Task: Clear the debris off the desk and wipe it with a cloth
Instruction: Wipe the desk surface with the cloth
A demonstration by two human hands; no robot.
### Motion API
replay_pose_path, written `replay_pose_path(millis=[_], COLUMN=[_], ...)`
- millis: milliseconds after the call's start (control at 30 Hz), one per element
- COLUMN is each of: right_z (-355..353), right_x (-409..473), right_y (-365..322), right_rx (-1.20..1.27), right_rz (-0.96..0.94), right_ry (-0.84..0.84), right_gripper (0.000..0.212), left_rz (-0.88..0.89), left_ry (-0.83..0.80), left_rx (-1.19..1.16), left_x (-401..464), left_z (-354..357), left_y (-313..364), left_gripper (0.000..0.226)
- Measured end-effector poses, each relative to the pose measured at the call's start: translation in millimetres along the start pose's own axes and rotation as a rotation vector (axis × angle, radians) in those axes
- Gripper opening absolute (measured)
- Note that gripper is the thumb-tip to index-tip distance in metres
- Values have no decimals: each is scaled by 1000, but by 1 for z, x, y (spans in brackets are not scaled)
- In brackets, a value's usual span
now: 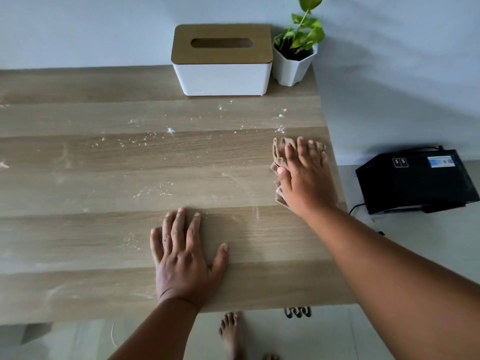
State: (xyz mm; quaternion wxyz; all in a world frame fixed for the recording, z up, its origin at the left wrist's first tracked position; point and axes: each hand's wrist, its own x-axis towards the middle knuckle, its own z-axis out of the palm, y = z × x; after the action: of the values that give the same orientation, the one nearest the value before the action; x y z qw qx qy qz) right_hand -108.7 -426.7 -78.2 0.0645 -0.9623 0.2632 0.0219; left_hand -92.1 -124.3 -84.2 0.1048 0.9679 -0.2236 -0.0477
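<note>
A light wooden desk (104, 183) fills most of the view. White crumbs and powder streaks (145, 141) lie scattered across its middle and far part. My right hand (306, 178) presses flat on a crumpled beige cloth (279, 152) near the desk's right edge, fingers straight and pointing away from me. The cloth shows only at my fingertips and along the left side of the hand. My left hand (181, 258) rests flat on the desk near the front edge, fingers spread, holding nothing.
A white tissue box with a wooden lid (220, 61) and a small potted plant in a white pot (294, 61) stand at the back against the wall. A black device with a cable (415, 180) sits on the floor to the right. My bare feet (231, 336) show below the front edge.
</note>
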Motion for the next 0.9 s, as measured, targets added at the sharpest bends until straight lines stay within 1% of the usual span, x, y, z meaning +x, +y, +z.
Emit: replay_pose_path(millis=[167, 267, 367, 467, 567, 667, 733, 900], right_z=[0, 0, 2, 8, 14, 11, 8, 4], right_x=[11, 0, -33, -86, -140, -162, -157, -108], right_y=[-7, -12, -25, -31, -18, 6, 13, -2], right_rx=[-14, -20, 22, 67, 75, 88, 103, 72], right_rz=[-6, -61, -150, -262, -386, -450, -410, -148], right_ry=[11, 16, 13, 31, 35, 60, 62, 95], right_gripper=[62, 60, 61, 61, 61, 61, 59, 57], left_rz=[-2, -8, -2, 0, 0, -6, -10, -7], left_ry=[-11, -5, -9, -9, -7, -9, -6, 5], left_rx=[0, -5, 4, 9, 6, 7, 0, -9], left_x=[1, 1, 2, 1, 1, 1, 1, 0], left_z=[-1, -2, -2, -2, -3, -3, -4, -4], left_y=[-2, -2, -2, -2, 0, 1, 1, 2], left_gripper=[85, 86, 86, 86, 87, 87, 86, 84])
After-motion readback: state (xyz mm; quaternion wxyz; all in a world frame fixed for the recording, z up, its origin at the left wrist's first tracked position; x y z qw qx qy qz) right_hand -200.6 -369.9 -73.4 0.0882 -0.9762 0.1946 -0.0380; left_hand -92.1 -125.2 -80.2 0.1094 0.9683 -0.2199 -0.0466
